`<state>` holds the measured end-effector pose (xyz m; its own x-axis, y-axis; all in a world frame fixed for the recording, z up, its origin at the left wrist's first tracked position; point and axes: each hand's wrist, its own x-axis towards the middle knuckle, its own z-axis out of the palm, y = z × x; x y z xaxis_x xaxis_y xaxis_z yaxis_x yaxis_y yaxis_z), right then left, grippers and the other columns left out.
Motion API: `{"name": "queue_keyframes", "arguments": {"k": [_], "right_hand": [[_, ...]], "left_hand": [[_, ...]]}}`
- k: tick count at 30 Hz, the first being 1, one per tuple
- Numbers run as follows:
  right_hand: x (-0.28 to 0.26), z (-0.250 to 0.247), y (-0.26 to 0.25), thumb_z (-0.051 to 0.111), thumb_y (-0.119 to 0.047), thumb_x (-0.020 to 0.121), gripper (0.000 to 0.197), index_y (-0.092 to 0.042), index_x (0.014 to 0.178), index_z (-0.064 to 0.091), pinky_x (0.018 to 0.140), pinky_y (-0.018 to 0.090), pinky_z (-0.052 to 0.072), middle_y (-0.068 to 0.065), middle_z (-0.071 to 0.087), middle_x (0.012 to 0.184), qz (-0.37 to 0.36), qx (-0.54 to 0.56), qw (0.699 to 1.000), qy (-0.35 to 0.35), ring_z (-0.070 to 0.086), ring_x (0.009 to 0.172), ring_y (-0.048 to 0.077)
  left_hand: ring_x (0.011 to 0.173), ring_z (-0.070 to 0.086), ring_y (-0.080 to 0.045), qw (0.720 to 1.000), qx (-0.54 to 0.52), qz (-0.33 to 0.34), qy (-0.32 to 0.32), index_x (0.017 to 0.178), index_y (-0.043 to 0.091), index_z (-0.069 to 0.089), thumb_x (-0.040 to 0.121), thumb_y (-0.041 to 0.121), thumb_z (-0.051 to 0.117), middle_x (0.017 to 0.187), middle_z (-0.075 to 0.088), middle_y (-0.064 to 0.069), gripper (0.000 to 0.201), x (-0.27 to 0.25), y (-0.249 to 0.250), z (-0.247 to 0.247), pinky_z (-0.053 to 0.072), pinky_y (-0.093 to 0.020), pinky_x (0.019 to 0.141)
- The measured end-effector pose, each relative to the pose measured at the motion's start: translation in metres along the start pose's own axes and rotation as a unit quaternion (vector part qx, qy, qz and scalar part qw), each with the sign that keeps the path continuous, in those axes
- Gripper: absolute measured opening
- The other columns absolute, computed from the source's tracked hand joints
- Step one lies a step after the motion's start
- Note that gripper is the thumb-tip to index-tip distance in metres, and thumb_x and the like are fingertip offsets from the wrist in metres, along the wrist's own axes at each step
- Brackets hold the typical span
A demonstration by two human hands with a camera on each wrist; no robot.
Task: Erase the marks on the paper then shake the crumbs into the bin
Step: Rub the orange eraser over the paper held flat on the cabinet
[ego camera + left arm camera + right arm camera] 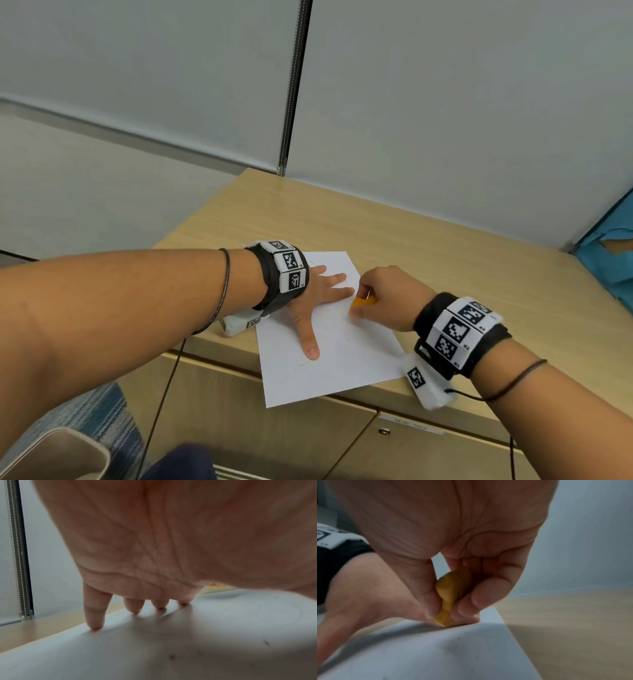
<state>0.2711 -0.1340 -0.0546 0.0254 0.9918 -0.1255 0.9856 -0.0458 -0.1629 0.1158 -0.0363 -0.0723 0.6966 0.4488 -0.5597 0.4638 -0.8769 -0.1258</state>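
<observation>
While left hand (310, 301) lies flat, fingers spread, pinning paper (342, 363), right hand (383, 301), pinching yellow eraser (448, 597) near paper's far edge, should rub lightly away from the pinned side.

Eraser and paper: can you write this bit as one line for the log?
step: erasing | left hand: flat, pressing paper | right hand: pinching yellow eraser, tip on paper | crumbs: not yet shaken into bin

- Paper (329, 370) lies on the wooden cabinet top (428, 246); its near half is unoccupied.
- Left hand (315, 301) blocks the paper's far left.
- Right hand (383, 298) blocks its right edge.
- Beyond the paper, bare cabinet top reaches the wall (445, 102).
</observation>
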Motion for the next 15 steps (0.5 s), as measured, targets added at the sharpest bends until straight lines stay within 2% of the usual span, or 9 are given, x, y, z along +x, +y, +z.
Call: {"name": "queue_keyframes", "arguments": {"k": [4,7,10,13,15], "right_hand": [[-0.005,-0.011,0.006,0.071,-0.038,0.086,0.024,-0.015,0.090,0.065,0.072,0.034,0.056,0.000,0.067,0.086,0.037,0.023,0.999,0.002,0.067,0.081,0.020],[-0.011,-0.009,0.011,0.070,-0.034,0.086,0.022,-0.014,0.091,0.064,0.063,0.031,0.056,-0.001,0.067,0.079,0.062,0.042,0.997,-0.007,0.066,0.067,0.016],[-0.016,-0.004,0.012,0.069,-0.032,0.087,0.017,-0.018,0.095,0.063,0.051,0.023,0.050,-0.004,0.066,0.073,0.068,0.045,0.996,-0.030,0.060,0.049,0.004],[-0.018,0.000,0.011,0.069,-0.032,0.087,0.017,-0.021,0.099,0.062,0.054,0.025,0.054,-0.002,0.069,0.074,0.065,0.053,0.995,-0.048,0.060,0.049,0.004],[-0.018,0.002,0.011,0.068,-0.031,0.087,0.016,-0.023,0.099,0.062,0.056,0.026,0.055,-0.002,0.069,0.075,0.062,0.049,0.996,-0.050,0.061,0.051,0.007]], "left_hand": [[0.154,-0.007,-0.035,0.999,-0.017,-0.045,0.008,0.154,0.039,-0.023,0.057,0.091,0.063,0.165,-0.024,0.004,0.139,-0.006,0.010,0.002,0.008,-0.067,0.117],[0.152,0.012,-0.039,0.997,-0.025,-0.068,0.029,0.157,0.032,-0.016,0.056,0.095,0.058,0.167,-0.014,-0.006,0.140,-0.010,0.022,0.004,0.020,-0.061,0.118],[0.142,0.034,-0.038,0.993,-0.030,-0.101,0.059,0.159,0.026,-0.005,0.053,0.100,0.051,0.167,0.004,-0.013,0.142,-0.011,0.036,0.008,0.035,-0.052,0.112],[0.123,0.054,-0.033,0.989,-0.022,-0.109,0.092,0.159,0.022,0.008,0.045,0.108,0.035,0.158,0.033,-0.015,0.145,-0.010,0.042,0.010,0.047,-0.043,0.097],[0.112,0.059,-0.029,0.990,-0.014,-0.099,0.101,0.157,0.021,0.020,0.044,0.109,0.030,0.148,0.047,-0.012,0.144,-0.010,0.041,0.008,0.049,-0.039,0.090]]}}
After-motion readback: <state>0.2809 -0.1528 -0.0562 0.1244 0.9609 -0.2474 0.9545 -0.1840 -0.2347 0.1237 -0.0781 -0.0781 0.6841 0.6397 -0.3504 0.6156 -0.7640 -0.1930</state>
